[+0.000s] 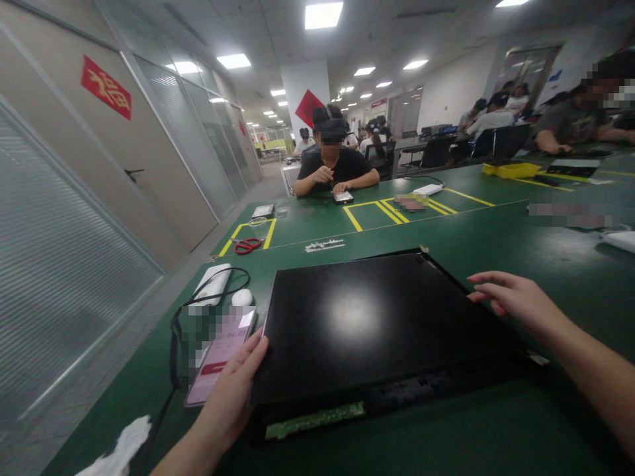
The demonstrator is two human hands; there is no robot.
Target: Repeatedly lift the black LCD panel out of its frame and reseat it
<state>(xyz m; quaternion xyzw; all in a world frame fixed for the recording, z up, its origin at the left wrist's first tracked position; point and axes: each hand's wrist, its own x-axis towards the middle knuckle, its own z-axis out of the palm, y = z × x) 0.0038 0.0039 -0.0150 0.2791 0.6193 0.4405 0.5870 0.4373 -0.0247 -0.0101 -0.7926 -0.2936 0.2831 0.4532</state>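
Note:
A flat black display panel [397, 311] lies in front of me, its glossy face reflecting a ceiling light. A strip of green circuit board [315, 421] runs along its near left edge, beside a dark film strip. My left hand [238, 377] grips the panel's left edge, thumb on top and the fingers partly hidden. At the right edge, my right hand [516, 301] hovers with fingers stretched and apart. Its fingertips are close to the rim; whether they touch it I cannot tell. Small pale tabs stick out at the far right and near right corners.
On the green table [496, 436] left of the panel are a phone [223, 357], a white power bank [213, 284] with black cable, a round white case [242, 298] and crumpled tissue [122, 446]. Red scissors [247, 246] and white scraps [325, 245] lie beyond. A person [342, 162] sits opposite.

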